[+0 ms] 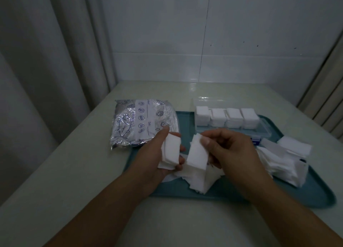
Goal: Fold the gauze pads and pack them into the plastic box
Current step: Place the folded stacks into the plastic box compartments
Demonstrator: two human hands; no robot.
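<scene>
My left hand (157,154) grips a small stack of folded white gauze pads (169,150) over the near left part of a teal tray (297,196). Just to its right, my right hand (232,150) pinches another folded gauze pad (197,154) between thumb and fingers. Under and behind my hands, loose gauze pads (278,161) lie heaped on the tray. A clear plastic box (263,130) stands open at the tray's far side, with several stacks of folded pads (226,118) in a row inside.
A silvery printed zip bag (141,122) lies on the pale table (74,172), overlapping the tray's far left corner. A tiled wall rises behind the table, and a curtain hangs at the left.
</scene>
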